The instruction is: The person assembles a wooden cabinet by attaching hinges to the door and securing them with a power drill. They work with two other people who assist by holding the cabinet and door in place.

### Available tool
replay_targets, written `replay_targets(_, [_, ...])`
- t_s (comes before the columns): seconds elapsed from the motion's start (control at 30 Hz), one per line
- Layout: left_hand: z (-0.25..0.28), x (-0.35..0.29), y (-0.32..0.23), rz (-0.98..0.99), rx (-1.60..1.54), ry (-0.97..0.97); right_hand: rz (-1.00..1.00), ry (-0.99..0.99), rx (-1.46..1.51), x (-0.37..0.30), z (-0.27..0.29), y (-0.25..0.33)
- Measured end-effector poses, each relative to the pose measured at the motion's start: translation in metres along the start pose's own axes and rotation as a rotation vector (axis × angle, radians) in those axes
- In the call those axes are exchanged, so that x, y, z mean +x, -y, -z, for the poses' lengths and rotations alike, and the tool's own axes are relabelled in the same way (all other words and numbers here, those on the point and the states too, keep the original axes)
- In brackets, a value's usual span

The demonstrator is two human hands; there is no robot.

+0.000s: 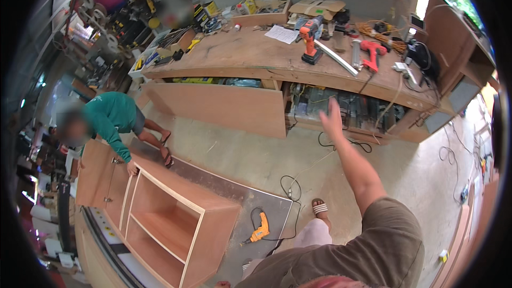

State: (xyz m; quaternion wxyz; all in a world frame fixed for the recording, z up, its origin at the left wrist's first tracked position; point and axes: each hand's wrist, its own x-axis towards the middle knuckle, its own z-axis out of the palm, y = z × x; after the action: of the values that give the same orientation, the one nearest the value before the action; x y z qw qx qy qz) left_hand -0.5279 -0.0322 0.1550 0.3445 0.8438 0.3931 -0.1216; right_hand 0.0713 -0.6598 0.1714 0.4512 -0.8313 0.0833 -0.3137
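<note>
My right hand (333,119) reaches forward, thumb and fingers apart, holding nothing. In the picture it lies just before the open lower shelf (314,124) of the workbench; I cannot tell whether it touches anything. A sliver of skin at the bottom edge, perhaps my left hand (223,284), shows too little to make out its fingers. Near it stands an open-fronted plywood cabinet (213,229) with one inner shelf and a hinged door (95,173). A yellow corded drill (261,228) lies on the dark board beside the cabinet. Another person (109,114) in a green top bends over, one hand on the cabinet's far corner.
On the workbench (240,56) stand an orange cordless drill (310,42) and a red heat-gun-shaped tool (372,53), among strips, papers and cables. A plywood panel (218,109) leans against its front. Black cords (290,186) cross the floor near my sandalled foot (320,208).
</note>
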Motion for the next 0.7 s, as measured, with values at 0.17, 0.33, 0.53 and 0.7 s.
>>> replay_targets(0.17, [0.042, -0.139, -0.002, 0.258, -0.568, 0.0, -0.09, -0.15, -0.013, 0.228, -0.108, 0.068])
replay_targets(0.33, [-0.008, -0.203, -0.101, 0.533, 0.017, -0.329, -0.018, -0.162, 0.031, 0.307, -0.151, 0.016])
replay_targets(0.53, [-0.09, -0.286, -0.02, 0.684, -0.123, -0.104, 0.267, -0.144, 0.254, 0.365, -0.149, -0.035])
replay_targets(0.7, [-0.145, -0.354, -0.009, 0.894, -0.444, -0.144, 0.376, -0.138, 0.193, 0.312, -0.102, -0.005])
